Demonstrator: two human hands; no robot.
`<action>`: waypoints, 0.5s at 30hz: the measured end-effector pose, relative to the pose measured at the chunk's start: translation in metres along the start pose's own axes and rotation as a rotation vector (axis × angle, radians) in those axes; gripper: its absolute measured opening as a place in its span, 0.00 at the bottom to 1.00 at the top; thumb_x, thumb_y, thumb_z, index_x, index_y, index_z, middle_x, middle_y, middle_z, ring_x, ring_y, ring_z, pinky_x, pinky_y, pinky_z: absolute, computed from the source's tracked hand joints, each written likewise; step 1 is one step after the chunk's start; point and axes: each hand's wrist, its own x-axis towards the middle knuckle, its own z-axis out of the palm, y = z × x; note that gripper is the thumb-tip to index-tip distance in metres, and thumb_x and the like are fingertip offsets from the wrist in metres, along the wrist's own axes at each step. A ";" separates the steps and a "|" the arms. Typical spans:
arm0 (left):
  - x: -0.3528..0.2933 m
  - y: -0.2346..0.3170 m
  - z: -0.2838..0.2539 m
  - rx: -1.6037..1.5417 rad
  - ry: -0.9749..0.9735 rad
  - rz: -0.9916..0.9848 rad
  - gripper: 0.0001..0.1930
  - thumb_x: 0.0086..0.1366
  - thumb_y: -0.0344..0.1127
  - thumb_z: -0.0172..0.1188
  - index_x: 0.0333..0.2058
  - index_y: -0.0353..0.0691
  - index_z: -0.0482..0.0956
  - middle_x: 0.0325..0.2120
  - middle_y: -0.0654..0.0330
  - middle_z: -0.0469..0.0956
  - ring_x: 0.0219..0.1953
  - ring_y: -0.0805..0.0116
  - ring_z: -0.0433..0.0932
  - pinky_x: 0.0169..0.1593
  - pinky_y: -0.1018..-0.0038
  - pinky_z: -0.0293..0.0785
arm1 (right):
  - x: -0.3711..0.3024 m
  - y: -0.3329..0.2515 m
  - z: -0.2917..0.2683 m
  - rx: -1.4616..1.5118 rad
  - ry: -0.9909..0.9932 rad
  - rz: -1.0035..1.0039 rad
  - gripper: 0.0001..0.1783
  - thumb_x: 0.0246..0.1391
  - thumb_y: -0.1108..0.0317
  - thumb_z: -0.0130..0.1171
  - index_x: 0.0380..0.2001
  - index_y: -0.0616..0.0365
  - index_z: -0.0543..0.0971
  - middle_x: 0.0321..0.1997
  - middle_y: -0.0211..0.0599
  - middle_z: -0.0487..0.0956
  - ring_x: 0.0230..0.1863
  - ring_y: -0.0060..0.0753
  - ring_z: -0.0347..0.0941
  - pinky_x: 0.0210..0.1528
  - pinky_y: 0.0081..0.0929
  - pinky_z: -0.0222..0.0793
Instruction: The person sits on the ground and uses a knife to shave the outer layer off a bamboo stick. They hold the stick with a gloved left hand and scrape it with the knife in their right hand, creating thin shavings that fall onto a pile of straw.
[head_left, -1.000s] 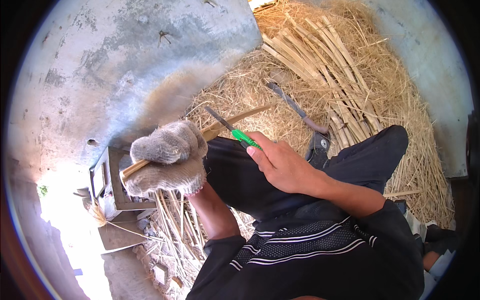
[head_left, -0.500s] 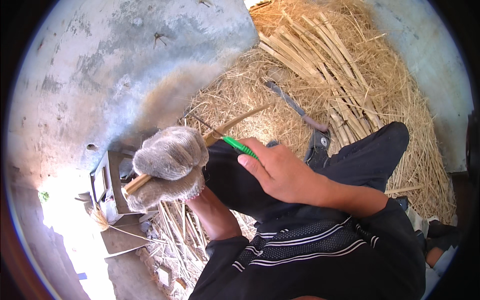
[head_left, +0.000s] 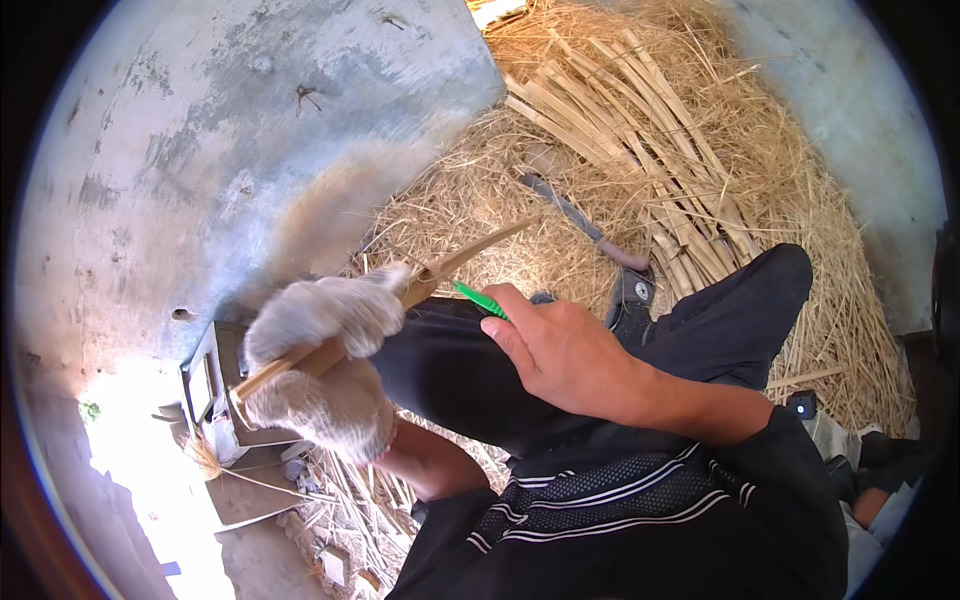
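My left hand (head_left: 328,312) wears a grey-white knitted glove, slightly blurred. Its fingers and thumb close round a split bamboo strip (head_left: 487,243), which slants from lower left to upper right across the palm. A gloved finger stretches along the strip. In my bare right hand (head_left: 575,355) is a knife by its green handle (head_left: 481,299). Its thin blade reaches the strip just beyond the glove; whether it touches cannot be made out. Both hands are above my dark-trousered leg (head_left: 440,365).
Long bamboo strips (head_left: 655,130) lie bundled on straw-like shavings (head_left: 450,185). A long-bladed tool (head_left: 570,208) with a worn handle rests by my dark shoe (head_left: 632,292). At left are a pale wall (head_left: 220,150) and a box-like stand (head_left: 228,380). A small black device (head_left: 802,404) sits at right.
My left hand has moved slightly left and down, tilting, and a finger has stretched out along the strip. The right hand has barely moved. The view has shifted a little.
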 end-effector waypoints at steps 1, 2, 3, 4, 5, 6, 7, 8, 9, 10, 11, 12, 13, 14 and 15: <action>-0.005 0.000 0.010 0.200 0.251 0.086 0.32 0.62 0.63 0.53 0.39 0.31 0.72 0.20 0.55 0.72 0.20 0.61 0.73 0.32 0.56 0.78 | 0.001 0.004 -0.003 -0.010 0.006 0.008 0.16 0.64 0.61 0.47 0.47 0.62 0.66 0.15 0.52 0.74 0.20 0.61 0.73 0.22 0.52 0.66; -0.011 0.000 0.020 0.409 0.522 0.118 0.31 0.64 0.60 0.53 0.45 0.32 0.69 0.20 0.57 0.70 0.21 0.63 0.72 0.33 0.57 0.78 | 0.001 0.007 -0.005 -0.018 0.008 0.015 0.16 0.64 0.61 0.47 0.48 0.62 0.65 0.16 0.52 0.74 0.21 0.61 0.73 0.23 0.52 0.66; -0.006 0.009 0.031 0.440 0.530 0.115 0.33 0.65 0.59 0.53 0.53 0.33 0.65 0.20 0.58 0.68 0.22 0.65 0.70 0.34 0.56 0.77 | 0.002 0.007 -0.008 0.014 -0.011 0.026 0.17 0.64 0.62 0.47 0.49 0.62 0.65 0.17 0.52 0.75 0.22 0.61 0.73 0.24 0.51 0.66; -0.001 0.015 0.038 0.470 0.538 0.111 0.36 0.66 0.58 0.52 0.61 0.34 0.60 0.20 0.60 0.66 0.23 0.66 0.68 0.34 0.56 0.76 | 0.002 0.003 -0.014 0.045 -0.030 0.038 0.17 0.63 0.62 0.48 0.50 0.61 0.65 0.19 0.53 0.75 0.23 0.61 0.74 0.25 0.51 0.67; 0.003 0.016 0.039 0.387 0.447 0.122 0.29 0.67 0.55 0.52 0.53 0.34 0.65 0.18 0.62 0.63 0.21 0.68 0.65 0.30 0.60 0.74 | 0.003 -0.001 -0.017 0.083 -0.048 0.041 0.18 0.63 0.63 0.48 0.51 0.61 0.64 0.20 0.53 0.75 0.24 0.61 0.74 0.26 0.51 0.67; 0.006 0.016 0.040 0.302 0.357 0.123 0.23 0.68 0.53 0.51 0.44 0.35 0.71 0.17 0.64 0.61 0.18 0.70 0.62 0.25 0.64 0.72 | 0.002 -0.003 -0.017 0.125 -0.024 -0.026 0.18 0.63 0.63 0.48 0.52 0.61 0.64 0.21 0.54 0.76 0.24 0.61 0.74 0.26 0.50 0.67; 0.007 0.016 0.038 0.270 0.304 0.120 0.20 0.68 0.51 0.51 0.38 0.37 0.71 0.16 0.65 0.59 0.17 0.71 0.61 0.23 0.66 0.70 | 0.001 -0.006 -0.015 0.167 0.000 -0.091 0.18 0.63 0.64 0.48 0.52 0.61 0.64 0.22 0.54 0.76 0.25 0.61 0.74 0.27 0.50 0.68; 0.009 0.015 0.037 0.239 0.250 0.117 0.18 0.68 0.50 0.51 0.33 0.38 0.71 0.16 0.67 0.58 0.16 0.72 0.59 0.20 0.68 0.68 | 0.000 -0.008 -0.013 0.209 0.024 -0.157 0.18 0.63 0.64 0.48 0.53 0.61 0.64 0.23 0.55 0.76 0.26 0.61 0.74 0.27 0.49 0.68; 0.010 0.005 0.054 0.250 0.449 0.101 0.26 0.65 0.61 0.50 0.23 0.43 0.65 0.14 0.68 0.57 0.15 0.73 0.56 0.16 0.71 0.62 | -0.002 -0.009 -0.011 0.217 0.028 -0.174 0.19 0.63 0.65 0.48 0.53 0.61 0.64 0.23 0.55 0.76 0.25 0.60 0.75 0.27 0.49 0.68; 0.010 -0.004 0.063 0.256 0.518 0.102 0.26 0.66 0.60 0.50 0.23 0.43 0.65 0.14 0.68 0.57 0.14 0.72 0.56 0.16 0.71 0.62 | -0.003 -0.010 -0.009 0.225 0.033 -0.190 0.19 0.63 0.65 0.49 0.53 0.61 0.63 0.24 0.55 0.76 0.25 0.60 0.75 0.27 0.49 0.68; 0.011 -0.007 0.065 0.281 0.545 0.103 0.25 0.66 0.59 0.49 0.22 0.43 0.65 0.13 0.67 0.57 0.14 0.72 0.56 0.16 0.70 0.62 | -0.005 -0.012 -0.008 0.234 0.038 -0.204 0.19 0.63 0.65 0.49 0.53 0.62 0.63 0.24 0.55 0.76 0.25 0.60 0.75 0.26 0.49 0.68; 0.011 -0.010 0.065 0.294 0.543 0.104 0.25 0.66 0.59 0.48 0.22 0.43 0.65 0.13 0.67 0.57 0.14 0.72 0.57 0.16 0.70 0.63 | -0.006 -0.012 -0.009 0.214 0.027 -0.187 0.18 0.63 0.65 0.49 0.52 0.62 0.64 0.23 0.54 0.76 0.25 0.59 0.75 0.26 0.49 0.68; 0.010 -0.010 0.065 0.299 0.540 0.108 0.25 0.66 0.58 0.48 0.21 0.42 0.65 0.13 0.67 0.57 0.13 0.72 0.57 0.16 0.69 0.63 | -0.007 -0.012 -0.010 0.194 0.015 -0.170 0.18 0.63 0.65 0.49 0.52 0.62 0.64 0.23 0.54 0.76 0.24 0.59 0.75 0.25 0.49 0.69; 0.010 -0.011 0.064 0.305 0.538 0.111 0.24 0.66 0.57 0.47 0.21 0.42 0.65 0.12 0.66 0.58 0.13 0.71 0.57 0.16 0.69 0.63 | -0.007 -0.012 -0.011 0.172 0.004 -0.156 0.18 0.63 0.65 0.49 0.51 0.63 0.64 0.22 0.53 0.76 0.24 0.58 0.75 0.25 0.48 0.69; 0.010 -0.011 0.062 0.309 0.535 0.116 0.24 0.66 0.57 0.47 0.21 0.42 0.65 0.12 0.66 0.58 0.13 0.71 0.57 0.16 0.69 0.63 | -0.007 -0.011 -0.011 0.149 0.001 -0.145 0.17 0.63 0.64 0.49 0.50 0.63 0.64 0.21 0.53 0.76 0.24 0.58 0.75 0.24 0.48 0.69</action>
